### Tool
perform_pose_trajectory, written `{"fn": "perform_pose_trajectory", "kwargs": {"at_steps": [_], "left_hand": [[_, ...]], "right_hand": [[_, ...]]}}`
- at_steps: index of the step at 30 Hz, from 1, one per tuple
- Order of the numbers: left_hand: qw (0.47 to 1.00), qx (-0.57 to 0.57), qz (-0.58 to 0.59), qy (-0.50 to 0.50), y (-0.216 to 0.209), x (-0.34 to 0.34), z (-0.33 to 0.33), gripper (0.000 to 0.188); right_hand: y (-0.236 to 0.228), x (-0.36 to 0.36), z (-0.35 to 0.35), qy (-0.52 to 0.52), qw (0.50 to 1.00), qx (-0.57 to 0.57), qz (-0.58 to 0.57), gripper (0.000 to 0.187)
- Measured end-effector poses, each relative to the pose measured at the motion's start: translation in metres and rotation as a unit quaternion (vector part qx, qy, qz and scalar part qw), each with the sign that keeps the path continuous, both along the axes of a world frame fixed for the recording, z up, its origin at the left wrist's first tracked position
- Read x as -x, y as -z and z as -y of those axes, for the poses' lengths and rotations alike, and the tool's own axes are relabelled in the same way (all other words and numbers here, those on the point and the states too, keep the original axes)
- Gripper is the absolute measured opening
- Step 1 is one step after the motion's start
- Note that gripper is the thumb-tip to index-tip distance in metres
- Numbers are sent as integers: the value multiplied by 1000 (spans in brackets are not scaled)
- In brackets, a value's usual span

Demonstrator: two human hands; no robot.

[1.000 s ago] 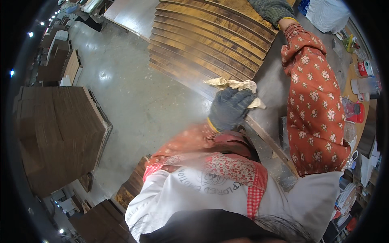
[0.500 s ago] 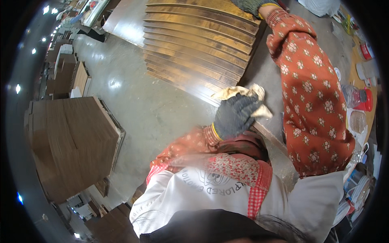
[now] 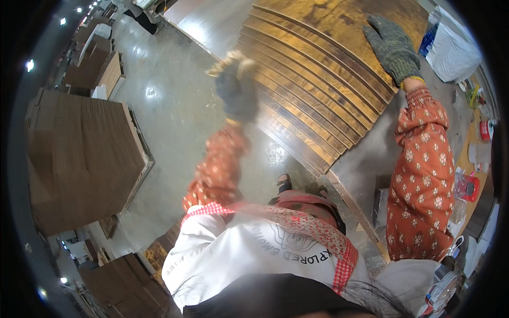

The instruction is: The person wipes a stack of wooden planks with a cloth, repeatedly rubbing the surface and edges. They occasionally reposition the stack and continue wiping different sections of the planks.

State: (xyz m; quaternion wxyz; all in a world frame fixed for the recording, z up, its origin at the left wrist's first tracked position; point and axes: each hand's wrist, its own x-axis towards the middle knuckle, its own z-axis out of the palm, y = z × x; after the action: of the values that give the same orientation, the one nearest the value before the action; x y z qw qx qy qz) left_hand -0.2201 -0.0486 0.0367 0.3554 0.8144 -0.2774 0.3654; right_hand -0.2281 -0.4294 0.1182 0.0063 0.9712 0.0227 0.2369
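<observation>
One fisheye view from head height (quite near), downward past the chest (image 3: 286,236).

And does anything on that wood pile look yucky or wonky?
Maybe: dark brown blotches make the flat yellow-brown wooden boards look patchy, including left of the grey-gloved right hand. I can't tell whether they're stains or wood pattern. The stair-like overlap looks fairly even.

My right hand (image 3: 389,45) wears a grey knitted glove (image 3: 400,59) edged in yellow. Rust-orange oversleeves (image 3: 424,180) scattered with pale flowers gather into ruched cuffs (image 3: 419,95). My white top (image 3: 220,252) bears dark lettering (image 3: 312,257) and a line drawing (image 3: 293,237), under a red floral apron (image 3: 315,229) edged in gingham (image 3: 344,271).
</observation>
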Motion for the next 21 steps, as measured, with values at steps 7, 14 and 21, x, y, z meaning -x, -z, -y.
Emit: {"fn": "perform_pose_trajectory", "kwargs": {"at_steps": [7,14,21], "left_hand": [[904,320,-281,-35,-10,-56,-46,34],[985,-42,-50,159,-32,58,47,26],[978,-54,128,158,-19,29,30,31]], "right_hand": [[-11,8,-2,34,999,-22,-14,51],[-18,17,0,27,999,-23,-31,49],[-12,21,15,26,999,-26,-30,49]]}}
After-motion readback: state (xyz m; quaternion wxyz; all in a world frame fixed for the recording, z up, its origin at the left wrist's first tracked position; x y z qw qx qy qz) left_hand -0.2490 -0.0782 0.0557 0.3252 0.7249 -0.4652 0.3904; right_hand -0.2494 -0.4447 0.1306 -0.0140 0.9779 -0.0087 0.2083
